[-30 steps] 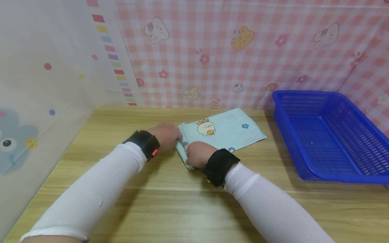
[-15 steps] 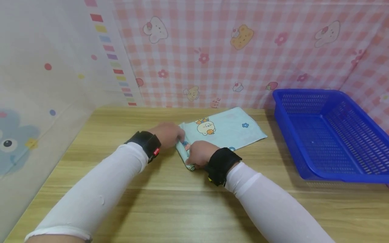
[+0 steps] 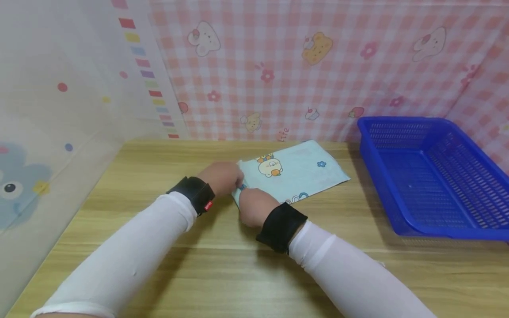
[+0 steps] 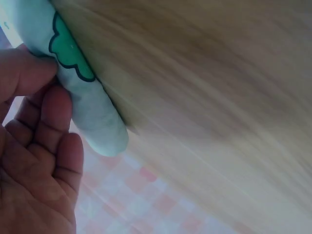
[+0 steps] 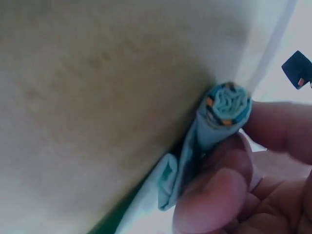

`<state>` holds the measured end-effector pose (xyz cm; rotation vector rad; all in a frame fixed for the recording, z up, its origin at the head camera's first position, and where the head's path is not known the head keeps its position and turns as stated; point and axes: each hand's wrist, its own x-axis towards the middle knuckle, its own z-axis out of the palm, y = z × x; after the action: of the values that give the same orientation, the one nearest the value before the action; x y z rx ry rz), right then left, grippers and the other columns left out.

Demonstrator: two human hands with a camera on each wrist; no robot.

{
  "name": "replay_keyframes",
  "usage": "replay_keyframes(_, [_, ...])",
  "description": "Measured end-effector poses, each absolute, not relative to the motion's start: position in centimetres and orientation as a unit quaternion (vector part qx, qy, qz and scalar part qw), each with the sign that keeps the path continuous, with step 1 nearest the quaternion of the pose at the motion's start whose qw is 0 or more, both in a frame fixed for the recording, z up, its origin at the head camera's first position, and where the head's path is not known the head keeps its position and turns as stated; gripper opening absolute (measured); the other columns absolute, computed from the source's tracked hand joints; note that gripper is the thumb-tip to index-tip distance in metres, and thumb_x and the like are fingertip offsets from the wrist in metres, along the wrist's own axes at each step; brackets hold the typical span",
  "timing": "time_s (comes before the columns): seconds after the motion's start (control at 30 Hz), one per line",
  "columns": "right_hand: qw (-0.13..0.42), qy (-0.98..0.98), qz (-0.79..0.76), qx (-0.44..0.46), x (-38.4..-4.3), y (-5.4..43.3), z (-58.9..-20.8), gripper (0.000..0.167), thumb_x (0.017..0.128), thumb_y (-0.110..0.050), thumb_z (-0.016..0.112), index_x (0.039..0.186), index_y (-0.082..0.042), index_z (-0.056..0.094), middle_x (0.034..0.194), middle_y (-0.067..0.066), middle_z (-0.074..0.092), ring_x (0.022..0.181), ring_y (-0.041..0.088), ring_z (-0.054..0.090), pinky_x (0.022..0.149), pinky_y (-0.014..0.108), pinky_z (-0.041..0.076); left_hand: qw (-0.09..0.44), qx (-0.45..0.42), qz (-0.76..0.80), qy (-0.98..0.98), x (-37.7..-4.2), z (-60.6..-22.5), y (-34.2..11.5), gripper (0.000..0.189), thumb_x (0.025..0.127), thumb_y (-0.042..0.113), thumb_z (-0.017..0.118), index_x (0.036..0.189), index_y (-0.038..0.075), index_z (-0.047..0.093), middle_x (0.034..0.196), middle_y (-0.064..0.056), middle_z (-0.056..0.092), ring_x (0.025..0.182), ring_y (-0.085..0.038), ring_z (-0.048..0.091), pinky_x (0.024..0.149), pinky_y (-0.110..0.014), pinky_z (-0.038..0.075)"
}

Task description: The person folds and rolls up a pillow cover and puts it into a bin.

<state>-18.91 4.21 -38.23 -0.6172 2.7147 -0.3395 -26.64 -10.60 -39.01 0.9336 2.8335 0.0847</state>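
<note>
A light-blue cloth with cartoon prints (image 3: 302,163) lies on the wooden table, flat on its right and rolled up at its left end. My left hand (image 3: 222,178) pinches the far part of the roll; in the left wrist view the rolled cloth (image 4: 100,117) shows a green cloud-shaped print beside my thumb. At the near end my right hand (image 3: 257,206) holds the roll between thumb and fingers. The right wrist view shows the roll's spiral end (image 5: 229,105) and a loose fold below it. From the head, both hands hide most of the roll.
A blue plastic basket (image 3: 377,176) with slotted sides stands on the table to the right of the cloth. Behind the table hangs a pink checked covering (image 3: 238,66); a pale printed covering (image 3: 79,119) borders the left side.
My right hand has shifted slightly left and nearer to me, baring rainbow prints on the cloth's near edge. My left hand has edged right. The basket stays in place.
</note>
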Motion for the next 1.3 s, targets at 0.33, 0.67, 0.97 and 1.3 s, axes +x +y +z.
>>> replay_keyframes(0.33, [0.167,0.957,-0.103,-0.213,-18.8,4.4,-38.4,0.011,0.095,-0.011,0.063,0.101,-0.002,0.067,0.085,0.007,0.061,0.069,0.021,0.056,0.062,0.031,0.047,0.097,0.332,0.028,0.938,-25.7,-38.5,-11.1,0.025,0.088,-0.004,0.069,0.097,0.016,0.082,0.09,-0.002,0.064,0.082,-0.021,0.056,0.079,-0.033,0.05])
replay_keyframes(0.67, [0.195,0.951,-0.101,-0.218,-19.4,4.6,-38.4,0.005,0.093,-0.009,0.064,0.095,-0.005,0.064,0.086,0.007,0.06,0.074,0.022,0.056,0.069,0.032,0.049,0.068,0.344,0.003,0.937,-25.4,-38.5,-11.1,0.031,0.09,-0.004,0.066,0.103,0.019,0.082,0.095,-0.001,0.067,0.087,-0.02,0.058,0.088,-0.034,0.054])
replay_keyframes(0.97, [0.226,0.943,-0.123,-0.21,-20.4,5.4,-38.4,0.003,0.092,-0.008,0.063,0.089,-0.008,0.063,0.084,0.006,0.058,0.073,0.022,0.056,0.066,0.03,0.046,0.103,0.293,0.028,0.95,-25.9,-38.4,-11.0,0.019,0.097,0.002,0.064,0.102,0.019,0.07,0.098,0.0,0.07,0.088,-0.021,0.062,0.086,-0.035,0.053])
replay_keyframes(1.3, [0.231,0.936,-0.145,-0.224,-20.9,5.9,-38.6,0.029,0.089,-0.007,0.066,0.065,-0.015,0.052,0.069,0.0,0.05,0.063,0.018,0.052,0.059,0.027,0.041,0.097,0.307,0.0,0.947,-26.4,-38.3,-10.7,0.015,0.101,0.013,0.066,0.102,0.02,0.079,0.1,0.001,0.077,0.088,-0.019,0.065,0.089,-0.038,0.056])
